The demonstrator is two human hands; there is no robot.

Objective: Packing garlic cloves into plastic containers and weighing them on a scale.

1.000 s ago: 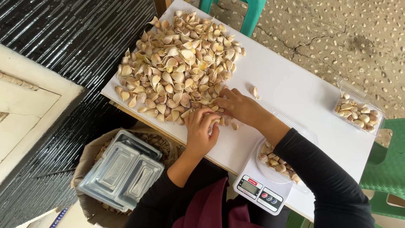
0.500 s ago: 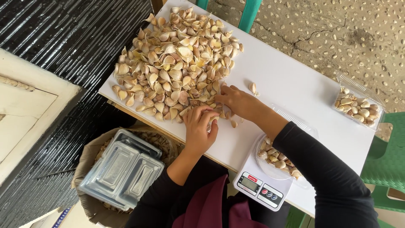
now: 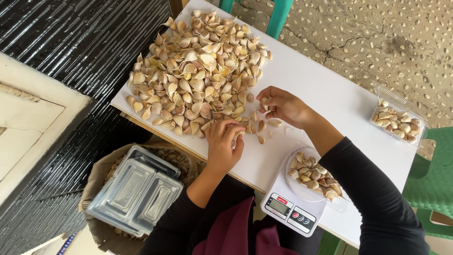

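A big heap of garlic cloves (image 3: 198,71) covers the left part of the white table (image 3: 325,94). My left hand (image 3: 222,144) lies at the heap's near edge with its fingers curled on a clove. At the heap's right edge my right hand (image 3: 283,105) pinches a clove or two between its fingertips. A few loose cloves (image 3: 260,126) lie between the two hands.
A white kitchen scale (image 3: 292,208) near the table's front edge carries a clear tray of cloves (image 3: 314,177). A filled clear container (image 3: 398,122) sits at the right end. Stacked empty plastic containers (image 3: 134,189) rest on a sack below left. Green chairs (image 3: 439,165) stand at the right.
My right hand has lifted off the table with cloves in its fingers. My left hand has stayed at the heap's edge. The camera view has shifted slightly.
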